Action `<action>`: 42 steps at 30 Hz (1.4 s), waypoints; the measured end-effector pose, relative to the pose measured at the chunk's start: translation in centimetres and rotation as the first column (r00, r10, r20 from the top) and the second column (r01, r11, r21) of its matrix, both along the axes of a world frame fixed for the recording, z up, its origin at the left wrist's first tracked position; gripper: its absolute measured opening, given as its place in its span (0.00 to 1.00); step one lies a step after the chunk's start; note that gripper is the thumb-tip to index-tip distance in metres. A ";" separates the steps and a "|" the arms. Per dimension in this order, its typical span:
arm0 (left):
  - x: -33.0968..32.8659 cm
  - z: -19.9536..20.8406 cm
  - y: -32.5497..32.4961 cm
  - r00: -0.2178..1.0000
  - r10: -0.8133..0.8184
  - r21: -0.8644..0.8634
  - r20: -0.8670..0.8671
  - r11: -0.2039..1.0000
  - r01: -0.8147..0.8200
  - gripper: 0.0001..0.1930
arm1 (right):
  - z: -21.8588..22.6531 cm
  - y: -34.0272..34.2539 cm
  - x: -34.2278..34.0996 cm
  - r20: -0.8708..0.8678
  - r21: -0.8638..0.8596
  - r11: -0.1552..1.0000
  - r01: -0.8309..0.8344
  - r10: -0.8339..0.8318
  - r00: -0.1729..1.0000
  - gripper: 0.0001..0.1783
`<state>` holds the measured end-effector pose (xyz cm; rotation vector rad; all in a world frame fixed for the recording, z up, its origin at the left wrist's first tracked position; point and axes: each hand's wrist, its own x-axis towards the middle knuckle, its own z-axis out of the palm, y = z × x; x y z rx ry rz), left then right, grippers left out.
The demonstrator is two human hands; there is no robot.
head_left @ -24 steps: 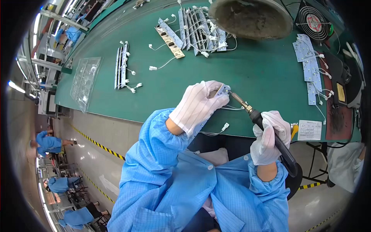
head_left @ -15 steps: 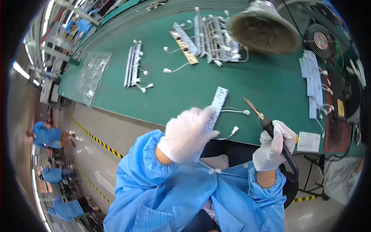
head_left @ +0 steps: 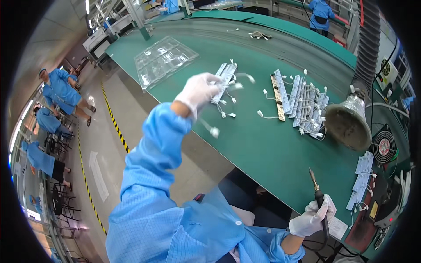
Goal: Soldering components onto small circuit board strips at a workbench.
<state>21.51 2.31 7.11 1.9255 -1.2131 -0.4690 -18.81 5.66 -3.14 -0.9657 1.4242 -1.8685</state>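
Observation:
My left hand (head_left: 201,93), in a white glove, is raised over the table's left part with its fingers closed. A white strip board is in its grip, mostly hidden; blurred white wire connectors (head_left: 214,132) dangle from it. Just beyond the fingers lies a small group of white strip boards (head_left: 227,75) with wires. My right hand (head_left: 310,219), also gloved, is closed round the black handle of a soldering iron (head_left: 319,197) near the table's front edge. Its metal tip points up and away from me.
Clear plastic trays (head_left: 164,61) lie at the far left of the green table (head_left: 250,140). A larger pile of wired strip boards (head_left: 307,103) sits beside a fume extraction hood (head_left: 348,125). At right are a fan (head_left: 383,144), more strip boards (head_left: 362,179) and a paper label sheet (head_left: 337,227).
My left hand has carried the strip board away from the front edge, forward and left to the small group of boards. The soldering iron stays in my right hand. The view has turned left.

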 end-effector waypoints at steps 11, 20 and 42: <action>12.1 -11.6 -6.8 0.972 0.233 -0.245 -0.009 0.942 -0.228 0.19 | 1.6 0.8 -0.3 -0.240 0.164 0.982 -0.095 0.133 0.961 0.15; -3.4 -3.2 -2.4 0.910 -0.064 -0.506 0.409 0.814 0.285 0.12 | -2.5 0.2 -2.0 -0.245 -0.076 0.975 -0.210 0.186 0.951 0.09; -16.2 -4.6 -5.4 0.443 -0.230 -0.005 0.867 0.883 0.469 0.09 | -2.1 -0.6 -2.4 -0.755 -0.384 0.890 -0.247 -0.148 0.639 0.08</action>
